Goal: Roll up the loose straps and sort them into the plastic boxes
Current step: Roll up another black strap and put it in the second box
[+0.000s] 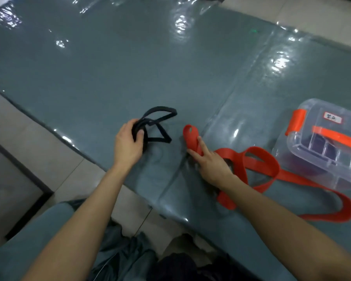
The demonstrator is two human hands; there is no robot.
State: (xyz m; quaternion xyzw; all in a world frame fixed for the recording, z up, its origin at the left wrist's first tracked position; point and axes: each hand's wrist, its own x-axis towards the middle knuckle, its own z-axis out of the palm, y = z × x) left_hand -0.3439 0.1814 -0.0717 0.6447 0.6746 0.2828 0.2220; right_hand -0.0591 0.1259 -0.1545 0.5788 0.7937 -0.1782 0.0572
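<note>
Straps: your left grip (128,142) curls round the half-coiled black strap (159,140); your right grip (211,163) presses straight fingers (202,144) on the red strap (190,138), which trails rightward across the bench (89,78) past the plastic box (332,169) (nearer your right).

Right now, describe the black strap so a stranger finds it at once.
On the grey-green table, look left of the clear plastic box. The left hand grips the black strap, bunched in loops. It is narrower than the red strap under the right hand.
</note>
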